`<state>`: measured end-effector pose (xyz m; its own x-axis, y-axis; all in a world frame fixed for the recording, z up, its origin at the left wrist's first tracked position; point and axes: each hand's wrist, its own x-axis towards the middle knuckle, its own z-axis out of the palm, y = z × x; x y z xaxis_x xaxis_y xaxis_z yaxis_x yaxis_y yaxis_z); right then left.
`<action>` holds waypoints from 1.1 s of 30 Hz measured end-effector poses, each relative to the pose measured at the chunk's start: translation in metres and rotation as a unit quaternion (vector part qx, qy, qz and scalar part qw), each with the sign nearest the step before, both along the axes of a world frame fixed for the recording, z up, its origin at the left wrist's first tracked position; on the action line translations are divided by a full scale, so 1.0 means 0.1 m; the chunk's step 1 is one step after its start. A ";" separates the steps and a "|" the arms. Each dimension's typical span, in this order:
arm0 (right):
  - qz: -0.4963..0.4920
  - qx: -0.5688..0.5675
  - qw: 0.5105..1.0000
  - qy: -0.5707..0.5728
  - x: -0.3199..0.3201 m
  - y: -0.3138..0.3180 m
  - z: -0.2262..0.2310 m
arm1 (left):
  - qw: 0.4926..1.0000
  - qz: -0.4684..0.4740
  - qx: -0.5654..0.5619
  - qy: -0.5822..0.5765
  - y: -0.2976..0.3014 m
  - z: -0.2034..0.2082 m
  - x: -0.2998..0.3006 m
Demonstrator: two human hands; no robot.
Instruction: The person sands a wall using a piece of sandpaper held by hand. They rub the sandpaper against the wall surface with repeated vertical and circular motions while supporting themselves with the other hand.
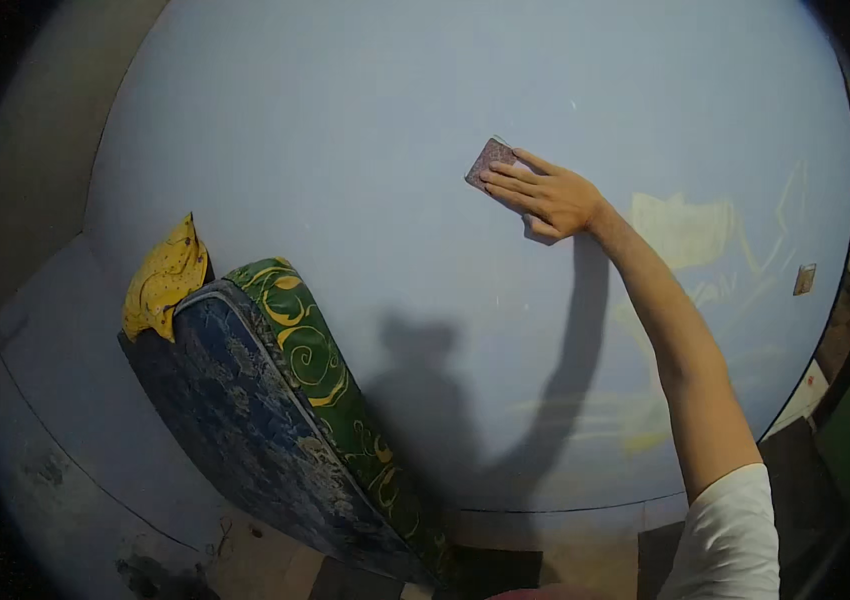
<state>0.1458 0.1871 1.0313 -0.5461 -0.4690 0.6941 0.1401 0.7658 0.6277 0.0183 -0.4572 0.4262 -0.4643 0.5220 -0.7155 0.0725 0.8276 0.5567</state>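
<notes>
My right hand (pixel 553 200) reaches up to the pale blue wall (pixel 345 130). Its fingers lie nearly straight over a small, flat, mauve-brown piece of sandpaper (pixel 492 160), pressing it against the wall. The upper left part of the piece sticks out beyond my fingertips, and one pale edge shows at its top corner. My right forearm (pixel 670 320) rises from the lower right, with a white sleeve at the elbow. My left hand is out of view.
A blue patterned mattress (pixel 255 420) with a green and yellow side leans at the left, a yellow cloth (pixel 170 280) draped over its top corner. Pale yellow patches (pixel 685 230) mark the wall right of my hand. A small wall switch (pixel 805 279) sits near the right edge.
</notes>
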 end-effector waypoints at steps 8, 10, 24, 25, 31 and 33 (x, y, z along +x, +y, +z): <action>0.004 0.050 0.969 -0.244 0.01 -0.02 0.04 | 0.949 -0.119 0.204 0.210 1.03 1.12 -0.55; -0.073 -0.044 0.996 -0.019 -0.08 -0.08 0.01 | 0.847 -0.196 0.277 0.408 1.40 1.49 -1.06; -0.092 -0.095 0.973 0.191 -0.07 -0.11 -0.10 | 0.467 -0.062 0.556 0.684 3.97 4.94 -1.94; -0.059 -0.116 0.957 0.257 -0.10 -0.14 -0.14 | 0.463 -0.045 0.540 0.702 4.10 4.98 -1.99; -0.117 -0.103 0.976 0.151 -0.03 -0.09 -0.56 | 0.393 0.016 0.504 0.769 4.36 4.87 -2.16; -0.108 -0.093 0.977 0.162 0.03 0.00 -0.52 | 0.382 0.006 0.520 0.764 4.42 4.89 -2.13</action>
